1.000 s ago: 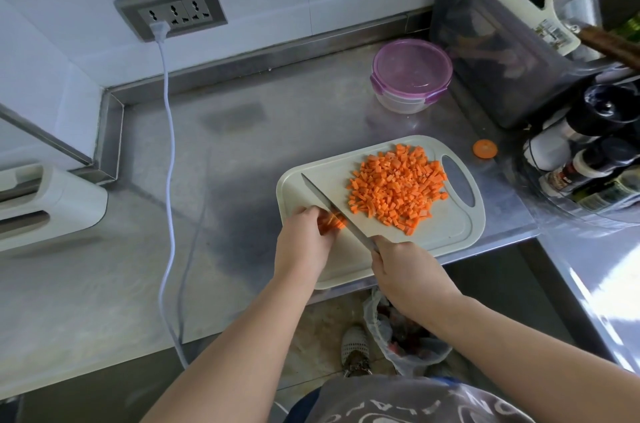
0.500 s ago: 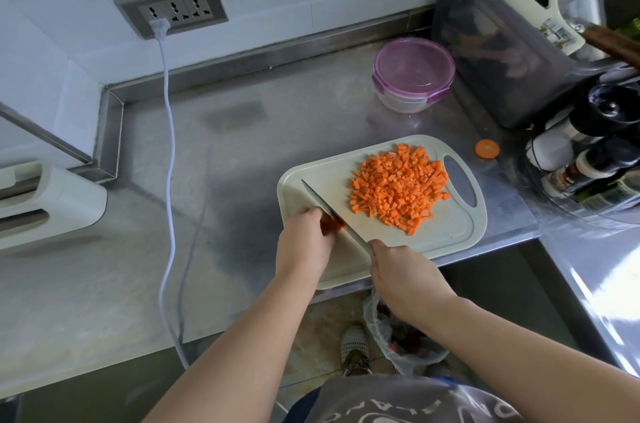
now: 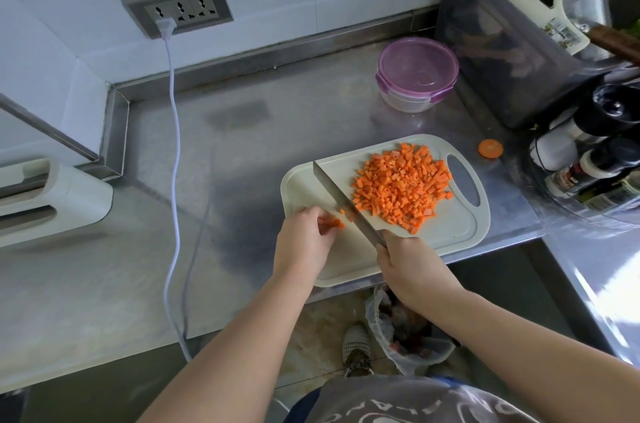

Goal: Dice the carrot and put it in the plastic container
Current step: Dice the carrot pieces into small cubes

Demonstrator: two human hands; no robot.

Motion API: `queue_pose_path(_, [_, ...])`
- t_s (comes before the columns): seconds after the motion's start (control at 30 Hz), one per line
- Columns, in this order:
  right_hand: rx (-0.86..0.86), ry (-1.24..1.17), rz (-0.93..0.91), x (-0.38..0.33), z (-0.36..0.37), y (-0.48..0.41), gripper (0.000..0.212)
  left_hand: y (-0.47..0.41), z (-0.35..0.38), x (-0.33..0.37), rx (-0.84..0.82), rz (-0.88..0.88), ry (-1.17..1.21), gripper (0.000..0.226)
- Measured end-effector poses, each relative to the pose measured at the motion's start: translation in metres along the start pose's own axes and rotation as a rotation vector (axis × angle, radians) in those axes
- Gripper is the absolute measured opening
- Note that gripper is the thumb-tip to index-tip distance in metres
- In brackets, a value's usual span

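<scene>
Carrot piece (image 3: 333, 222) pinched under left grip (image 3: 304, 239), apparently short stub; right grip (image 3: 412, 263) closed round knife (image 3: 341, 196) handle, blade just beside piece. Diced carrot pile (image 3: 401, 185) right of blade on cutting board (image 3: 450, 232). Lidded plastic container (image 3: 417, 73) behind board on worktop (image 3: 225, 152).

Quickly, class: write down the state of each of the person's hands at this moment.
Left hand: closed, pinching a carrot piece on the cutting board.
Right hand: closed, gripping the knife.

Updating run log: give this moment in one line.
left hand holds carrot piece | right hand grips knife | dice on board | container lidded
</scene>
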State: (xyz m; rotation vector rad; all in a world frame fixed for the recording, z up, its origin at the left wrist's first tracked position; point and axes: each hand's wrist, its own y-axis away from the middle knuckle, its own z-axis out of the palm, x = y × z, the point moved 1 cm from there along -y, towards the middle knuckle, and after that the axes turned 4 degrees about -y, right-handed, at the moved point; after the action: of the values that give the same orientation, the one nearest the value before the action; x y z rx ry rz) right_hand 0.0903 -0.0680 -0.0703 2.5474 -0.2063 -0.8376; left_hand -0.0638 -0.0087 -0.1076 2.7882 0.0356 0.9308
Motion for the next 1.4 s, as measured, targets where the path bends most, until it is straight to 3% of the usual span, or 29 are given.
queue_pose_path(0.37, [-0.031, 0.076, -0.044, -0.006, 0.011, 0.010, 0.029, 0.006, -0.012, 0.007, -0.022, -0.022, -0.232, 0.022])
queue_pose_path(1.0, [-0.094, 0.209, 0.018, -0.007, 0.021, -0.003, 0.036, 0.003, -0.008, 0.010, -0.033, -0.005, -0.318, 0.022])
queue_pose_path(1.2, [-0.024, 0.066, 0.071, 0.006, 0.003, -0.007, 0.031, -0.004, -0.003, 0.011, -0.061, 0.024, -0.253, 0.015])
queue_pose_path(1.4, [0.090, 0.058, -0.008, 0.023, -0.027, -0.004, 0.020, -0.026, 0.013, 0.026, -0.095, 0.063, -0.180, 0.017])
